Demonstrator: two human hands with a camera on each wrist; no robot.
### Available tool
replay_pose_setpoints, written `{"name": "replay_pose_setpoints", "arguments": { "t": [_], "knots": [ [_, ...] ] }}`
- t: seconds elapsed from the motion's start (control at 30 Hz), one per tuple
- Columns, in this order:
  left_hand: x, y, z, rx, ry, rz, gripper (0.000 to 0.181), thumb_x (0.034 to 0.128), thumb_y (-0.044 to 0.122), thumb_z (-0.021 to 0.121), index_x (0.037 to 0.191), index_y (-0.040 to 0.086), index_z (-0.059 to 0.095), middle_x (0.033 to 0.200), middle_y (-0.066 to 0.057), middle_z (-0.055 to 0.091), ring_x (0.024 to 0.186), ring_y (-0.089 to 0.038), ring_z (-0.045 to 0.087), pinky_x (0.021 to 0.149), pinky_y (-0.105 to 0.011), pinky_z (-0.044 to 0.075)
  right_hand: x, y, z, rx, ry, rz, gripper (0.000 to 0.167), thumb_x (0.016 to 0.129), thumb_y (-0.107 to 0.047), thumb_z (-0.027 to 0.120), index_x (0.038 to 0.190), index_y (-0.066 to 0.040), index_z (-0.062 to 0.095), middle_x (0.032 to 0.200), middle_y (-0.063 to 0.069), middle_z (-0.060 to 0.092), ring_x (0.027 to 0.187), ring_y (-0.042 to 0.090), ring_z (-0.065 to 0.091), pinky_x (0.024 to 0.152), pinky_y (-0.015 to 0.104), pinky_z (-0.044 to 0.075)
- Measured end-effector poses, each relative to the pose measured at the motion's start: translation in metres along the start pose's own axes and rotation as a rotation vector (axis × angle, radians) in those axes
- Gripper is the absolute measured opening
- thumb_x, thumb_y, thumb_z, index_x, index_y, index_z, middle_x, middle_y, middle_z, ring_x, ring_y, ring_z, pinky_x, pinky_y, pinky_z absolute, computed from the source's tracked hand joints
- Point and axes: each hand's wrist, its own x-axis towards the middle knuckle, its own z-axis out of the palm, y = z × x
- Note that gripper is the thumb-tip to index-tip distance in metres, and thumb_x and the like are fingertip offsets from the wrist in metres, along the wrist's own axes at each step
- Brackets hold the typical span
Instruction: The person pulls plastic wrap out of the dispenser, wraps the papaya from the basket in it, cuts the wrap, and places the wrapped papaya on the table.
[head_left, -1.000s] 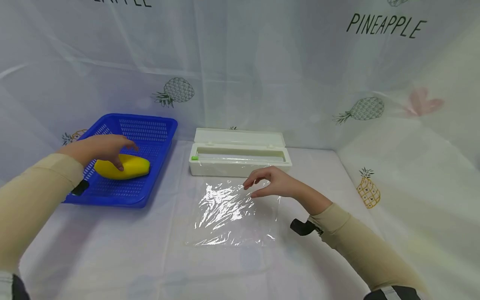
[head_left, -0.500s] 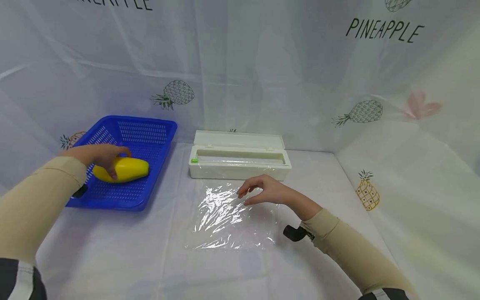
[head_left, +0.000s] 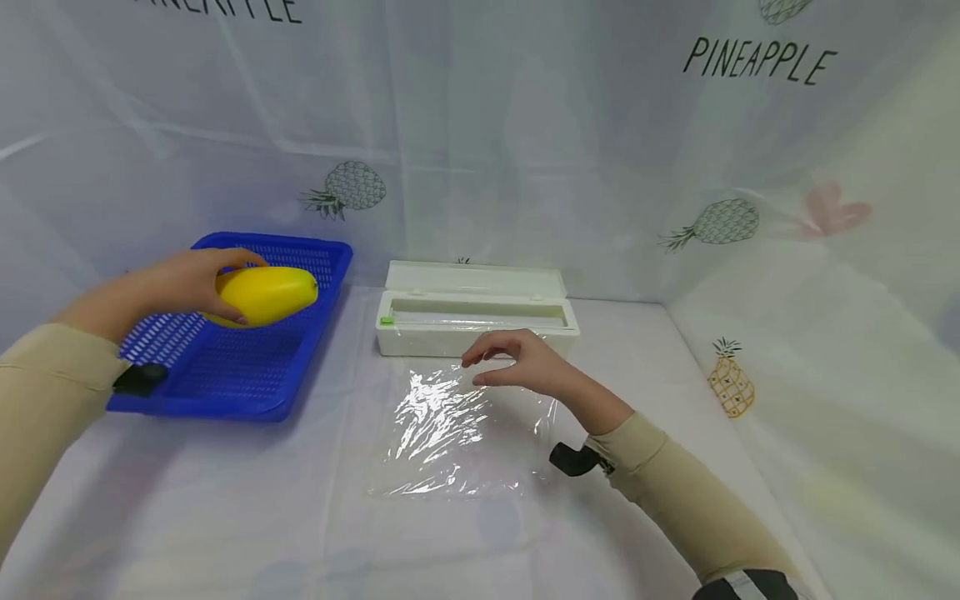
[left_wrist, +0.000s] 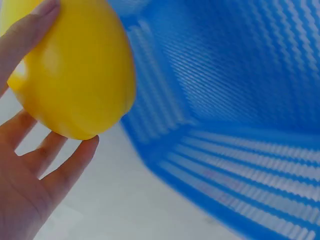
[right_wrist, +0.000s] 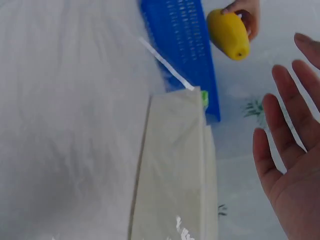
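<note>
My left hand [head_left: 180, 287] grips a smooth yellow papaya [head_left: 279, 293] above the blue basket [head_left: 240, 392]. In the left wrist view, the thumb lies on one side of the papaya [left_wrist: 85, 65] and the fingers support the other. My right hand [head_left: 525, 362] hovers over a sheet of clear cling film [head_left: 442, 433], its fingers loosely bent and holding nothing. The film stretches forward from a white cling film box [head_left: 420, 340], whose lid stands raised. In the right wrist view, the fingers of the right hand [right_wrist: 295, 150] are spread beside the box [right_wrist: 172, 165].
A green slider [head_left: 387, 320] sits at the left end of the box. Behind everything hangs a white curtain [head_left: 487, 192] printed with pineapples. White cloth [head_left: 225, 517] covers the table in front.
My left hand has closed on the papaya and lifted it off the basket floor. The right hand has drifted slightly left above the film, its fingers still loose.
</note>
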Motion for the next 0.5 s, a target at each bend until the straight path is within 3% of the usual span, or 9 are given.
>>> {"name": "replay_pose_setpoints", "arguments": {
  "t": [0.1, 0.2, 0.37, 0.5],
  "knots": [
    [-0.002, 0.031, -0.008, -0.048, 0.044, 0.03, 0.085, 0.0678, 0.037, 0.09, 0.137, 0.01, 0.049, 0.13, -0.022, 0.053, 0.105, -0.037, 0.055, 0.085, -0.059, 0.047, 0.001, -0.006, 0.004, 0.049, 0.053, -0.048, 0.032, 0.08, 0.001, 0.078, 0.111, -0.001, 0.069, 0.112, 0.007, 0.066, 0.107, 0.021, 0.06, 0.096, 0.052, 0.044],
    [-0.002, 0.061, -0.007, -0.089, 0.102, 0.086, 0.084, 0.0669, 0.038, 0.09, 0.137, 0.012, 0.052, 0.132, -0.015, 0.054, 0.112, -0.034, 0.051, 0.092, -0.058, 0.043, 0.0, -0.014, 0.012, 0.104, 0.096, -0.095, 0.039, 0.078, 0.005, 0.078, 0.116, 0.002, 0.065, 0.119, 0.011, 0.063, 0.11, 0.026, 0.058, 0.098, 0.053, 0.043],
    [-0.003, 0.111, 0.008, -0.153, 0.2, 0.162, 0.079, 0.0666, 0.032, 0.091, 0.135, 0.018, 0.055, 0.132, -0.009, 0.052, 0.115, -0.032, 0.047, 0.095, -0.059, 0.04, -0.002, -0.029, 0.024, 0.228, 0.246, -0.127, 0.061, 0.078, 0.009, 0.076, 0.134, 0.001, 0.053, 0.131, 0.017, 0.054, 0.115, 0.037, 0.054, 0.1, 0.054, 0.042],
    [-0.003, 0.146, 0.025, -0.225, 0.232, 0.229, 0.076, 0.0667, 0.027, 0.091, 0.134, 0.021, 0.056, 0.131, -0.008, 0.047, 0.111, -0.03, 0.048, 0.092, -0.057, 0.045, -0.005, -0.039, 0.03, 0.312, 0.332, -0.117, 0.072, 0.08, 0.007, 0.076, 0.143, -0.006, 0.044, 0.14, 0.012, 0.048, 0.12, 0.034, 0.052, 0.099, 0.048, 0.045]
  ]
}}
